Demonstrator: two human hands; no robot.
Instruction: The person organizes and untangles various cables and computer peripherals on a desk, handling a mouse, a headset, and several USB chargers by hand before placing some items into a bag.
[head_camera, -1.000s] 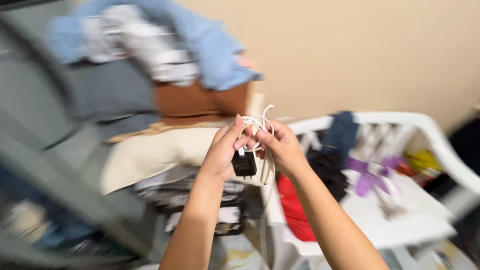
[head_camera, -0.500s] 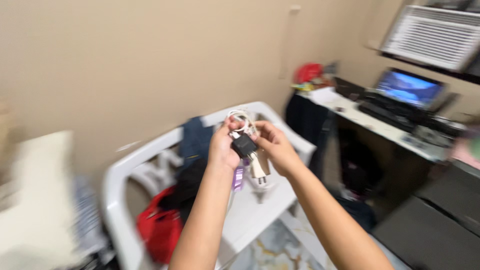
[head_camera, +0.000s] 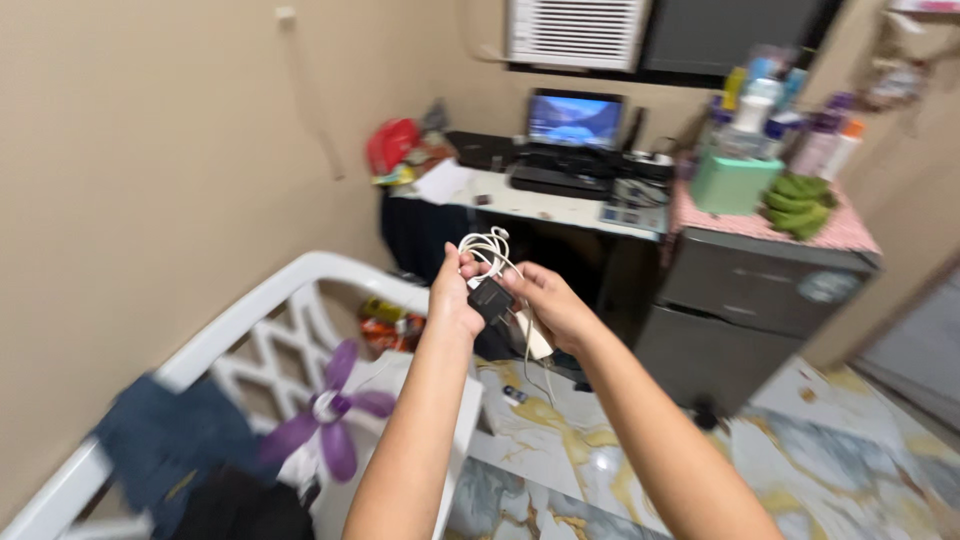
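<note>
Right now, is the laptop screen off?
No, the laptop on the desk shows a lit blue picture.

- We see beige walls (head_camera: 160, 150) and a marbled floor (head_camera: 600, 450).
- A white chair (head_camera: 290, 290) stands before us.
- Farther off, a desk (head_camera: 540, 205) bears a lit laptop (head_camera: 575, 125), beside a grey cabinet (head_camera: 750, 300).

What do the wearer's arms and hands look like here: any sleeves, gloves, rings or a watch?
Both forearms are bare from the bottom edge of the picture to the wrists, with no sleeve in view. The left hand and right hand wear no gloves. No watch, bracelet or ring shows, though slight blur could hide small details.
</note>
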